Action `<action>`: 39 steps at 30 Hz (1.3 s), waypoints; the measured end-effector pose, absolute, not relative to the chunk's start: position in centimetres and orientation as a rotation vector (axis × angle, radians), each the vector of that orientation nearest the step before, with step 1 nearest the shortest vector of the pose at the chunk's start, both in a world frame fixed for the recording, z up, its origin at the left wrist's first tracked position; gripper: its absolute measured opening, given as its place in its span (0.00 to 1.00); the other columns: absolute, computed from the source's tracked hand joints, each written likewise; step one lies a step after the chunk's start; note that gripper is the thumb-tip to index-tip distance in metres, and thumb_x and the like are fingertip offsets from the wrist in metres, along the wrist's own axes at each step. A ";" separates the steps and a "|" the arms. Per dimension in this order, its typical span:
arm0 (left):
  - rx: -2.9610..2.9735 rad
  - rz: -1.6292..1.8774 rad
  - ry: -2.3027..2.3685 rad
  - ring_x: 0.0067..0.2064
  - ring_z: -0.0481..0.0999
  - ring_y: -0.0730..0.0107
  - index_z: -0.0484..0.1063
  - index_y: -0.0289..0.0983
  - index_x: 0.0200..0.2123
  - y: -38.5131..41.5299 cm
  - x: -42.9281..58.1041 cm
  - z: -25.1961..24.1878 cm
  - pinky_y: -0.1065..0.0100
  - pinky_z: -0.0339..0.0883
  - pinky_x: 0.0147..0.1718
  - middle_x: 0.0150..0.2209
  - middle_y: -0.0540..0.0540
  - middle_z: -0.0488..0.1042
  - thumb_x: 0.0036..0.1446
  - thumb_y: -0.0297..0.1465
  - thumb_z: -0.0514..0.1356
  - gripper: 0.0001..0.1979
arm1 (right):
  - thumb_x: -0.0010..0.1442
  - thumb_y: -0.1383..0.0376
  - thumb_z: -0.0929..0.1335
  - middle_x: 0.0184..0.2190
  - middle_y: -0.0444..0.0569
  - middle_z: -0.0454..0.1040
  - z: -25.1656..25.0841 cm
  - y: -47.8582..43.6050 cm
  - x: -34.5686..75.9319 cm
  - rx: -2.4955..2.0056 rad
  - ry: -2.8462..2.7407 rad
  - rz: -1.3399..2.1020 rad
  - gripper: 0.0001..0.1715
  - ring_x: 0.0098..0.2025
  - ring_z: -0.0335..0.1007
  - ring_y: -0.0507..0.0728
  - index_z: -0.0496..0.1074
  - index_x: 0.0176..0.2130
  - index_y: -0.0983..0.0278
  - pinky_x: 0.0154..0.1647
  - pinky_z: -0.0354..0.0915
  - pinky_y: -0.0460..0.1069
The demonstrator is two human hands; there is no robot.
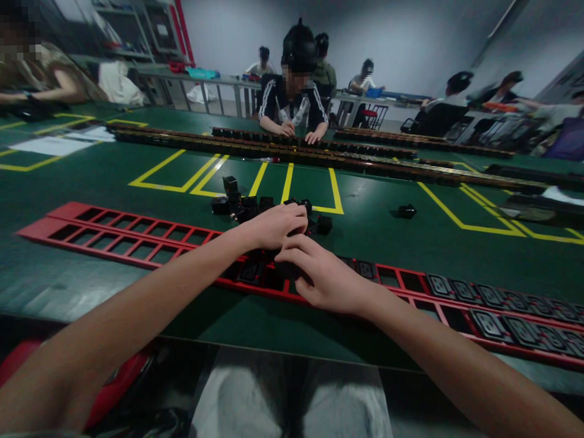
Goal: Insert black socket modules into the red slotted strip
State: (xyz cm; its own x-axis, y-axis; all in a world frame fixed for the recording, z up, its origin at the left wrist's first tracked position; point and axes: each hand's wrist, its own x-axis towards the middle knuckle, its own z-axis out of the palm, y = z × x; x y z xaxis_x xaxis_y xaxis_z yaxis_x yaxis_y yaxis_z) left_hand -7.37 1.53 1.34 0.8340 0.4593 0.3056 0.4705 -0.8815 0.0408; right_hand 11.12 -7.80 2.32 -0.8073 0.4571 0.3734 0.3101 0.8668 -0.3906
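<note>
A long red frame (pixel 105 235) with two rows of rectangular slots lies across the green table. Black socket modules (pixel 496 298) fill its right part; the left slots are bare. My left hand (pixel 273 225) is curled shut over a black module at the frame's middle, just in front of a loose pile of black modules (pixel 238 205). My right hand (pixel 323 275) rests on the frame beside it, fingers closed and pressing on a black module in a slot. What exactly each set of fingers pinches is partly hidden.
One stray black module (pixel 406 210) lies to the right. Yellow outlines (pixel 290 181) mark the green table (pixel 80 181). Long dark strips (pixel 270 146) run across the far side, where a person in a black helmet works. Other people sit at tables behind. My knees show below the table edge.
</note>
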 end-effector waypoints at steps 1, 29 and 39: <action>-2.965 -0.487 -0.764 0.40 0.68 0.63 0.72 0.35 0.33 1.5 -7.4 1.3 0.63 0.61 0.39 0.40 0.43 0.70 0.62 0.30 0.57 0.07 | 0.53 0.79 0.64 0.55 0.57 0.67 2.2 -7.9 11.0 -0.554 -2.574 0.424 0.30 0.58 0.63 0.61 0.65 0.55 0.64 0.59 0.66 0.59; -2.937 -0.522 -0.973 0.60 0.68 0.57 0.66 0.35 0.58 1.5 -7.4 0.9 0.56 0.62 0.58 0.60 0.39 0.70 0.63 0.29 0.56 0.20 | 0.64 0.60 0.68 0.46 0.56 0.74 1.8 -8.8 10.0 -0.643 -2.771 0.127 0.13 0.47 0.69 0.61 0.70 0.46 0.66 0.45 0.64 0.54; -2.992 -0.594 -0.871 0.60 0.70 0.60 0.70 0.34 0.56 1.9 -7.4 0.6 0.56 0.62 0.61 0.56 0.40 0.74 0.62 0.27 0.57 0.19 | 0.64 0.60 0.68 0.47 0.56 0.74 1.7 -8.8 10.1 -0.623 -2.750 0.126 0.13 0.47 0.69 0.61 0.71 0.45 0.66 0.46 0.65 0.54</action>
